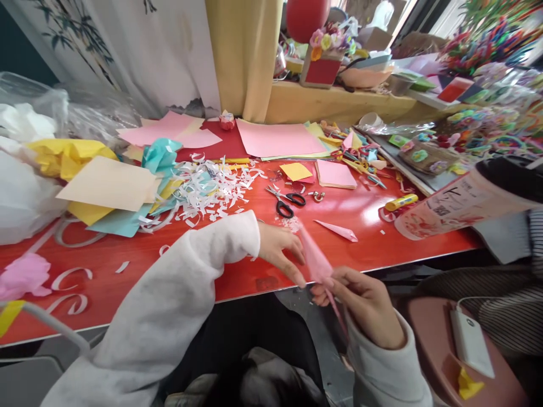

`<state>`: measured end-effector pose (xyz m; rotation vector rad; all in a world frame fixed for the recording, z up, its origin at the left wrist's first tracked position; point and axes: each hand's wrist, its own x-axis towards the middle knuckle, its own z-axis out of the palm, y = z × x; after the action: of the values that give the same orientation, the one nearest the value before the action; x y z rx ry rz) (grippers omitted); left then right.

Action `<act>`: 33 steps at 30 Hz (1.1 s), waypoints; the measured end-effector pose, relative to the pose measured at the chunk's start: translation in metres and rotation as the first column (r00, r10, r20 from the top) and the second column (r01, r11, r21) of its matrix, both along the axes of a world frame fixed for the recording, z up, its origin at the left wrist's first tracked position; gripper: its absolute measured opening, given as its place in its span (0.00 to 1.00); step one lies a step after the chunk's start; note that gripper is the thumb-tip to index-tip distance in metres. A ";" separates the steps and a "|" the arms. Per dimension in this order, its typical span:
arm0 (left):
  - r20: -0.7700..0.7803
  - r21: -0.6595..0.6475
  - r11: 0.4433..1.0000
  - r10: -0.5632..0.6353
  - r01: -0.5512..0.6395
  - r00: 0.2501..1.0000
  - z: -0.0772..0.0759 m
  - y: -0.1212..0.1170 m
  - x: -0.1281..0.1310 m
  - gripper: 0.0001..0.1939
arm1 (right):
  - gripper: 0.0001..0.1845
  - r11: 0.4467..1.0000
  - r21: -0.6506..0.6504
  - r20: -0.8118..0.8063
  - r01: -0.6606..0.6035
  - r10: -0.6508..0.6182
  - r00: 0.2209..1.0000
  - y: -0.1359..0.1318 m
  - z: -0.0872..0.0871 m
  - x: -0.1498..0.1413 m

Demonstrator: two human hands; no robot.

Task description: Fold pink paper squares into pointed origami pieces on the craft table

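A piece of pink paper (314,255), partly folded to a point and blurred, hangs over the table's front edge. Pinching its lower part are the fingers of my right hand (360,299), and a thin pink strip trails below them. My left hand (282,249) is beside the paper's left edge, fingers apart and slightly bent; I cannot tell whether they touch it. A slim folded pink paper cone (337,230) lies on the table just beyond. Black-handled scissors (286,199) rest with blades parted behind my left hand.
The red table (237,277) holds a heap of white paper shreds (212,189), pink sheets (280,138), a pink square pad (336,174) and a yellow pad (296,171). A large drink cup (453,206) leans at the right. A power bank (470,342) lies on a pink stool (428,316).
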<state>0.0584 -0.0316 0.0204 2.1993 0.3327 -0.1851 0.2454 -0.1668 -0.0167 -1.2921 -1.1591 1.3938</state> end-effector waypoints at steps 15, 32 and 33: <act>0.051 0.785 0.609 0.117 -0.113 0.992 -0.028 0.009 0.139 0.15 | 0.20 0.754 0.177 -0.248 0.633 -0.588 0.770 -0.006 -0.014 0.066; 0.364 0.324 0.837 0.320 -0.441 0.875 0.018 0.022 -0.005 0.11 | 0.23 0.987 0.125 -0.402 0.104 -0.046 0.915 0.059 -0.018 -0.016; 0.383 0.339 0.839 0.289 -0.425 0.877 0.016 0.023 -0.010 0.09 | 0.23 0.991 0.116 -0.409 0.072 -0.018 0.912 0.063 -0.020 -0.023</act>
<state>0.0483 -0.0081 0.0367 2.4776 0.6464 0.4935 0.2225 -0.1040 -0.0372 -0.8749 -0.9092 1.4429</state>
